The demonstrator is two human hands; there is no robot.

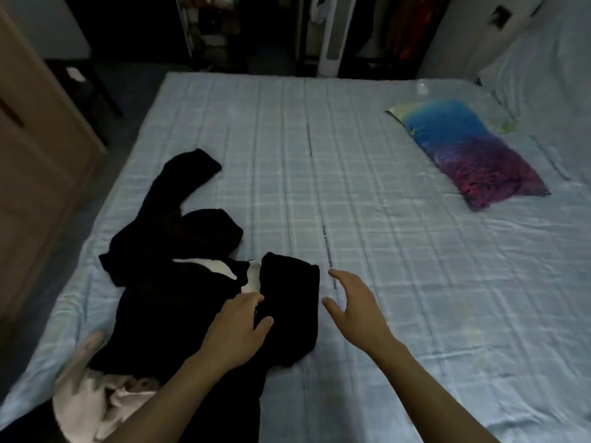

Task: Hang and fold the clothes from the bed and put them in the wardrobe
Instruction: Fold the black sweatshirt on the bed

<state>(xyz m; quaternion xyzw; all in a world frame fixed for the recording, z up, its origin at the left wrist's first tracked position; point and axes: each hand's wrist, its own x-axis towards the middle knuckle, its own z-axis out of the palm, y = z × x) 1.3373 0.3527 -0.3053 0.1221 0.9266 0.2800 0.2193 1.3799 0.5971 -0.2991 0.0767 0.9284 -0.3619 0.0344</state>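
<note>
I see a blue checked bed (367, 187) filling the frame, the dark wardrobe (256, 30) at top. The black garment (179, 302) lies lower left, its long axis running toward upper left. My left hand (238, 330) rests on it, fingers loose; my right hand (358, 305) hovers, fingers spread.

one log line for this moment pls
left hand: resting on black fleece garment | right hand: open, above pale blue checked bedsheet | fold: partial

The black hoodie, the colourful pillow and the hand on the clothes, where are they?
black hoodie (166, 314): head view, on its front body panel.
colourful pillow (463, 148): head view, on its middle, where blue turns purple.
left hand (236, 327): head view, on the back of the hand.
</note>
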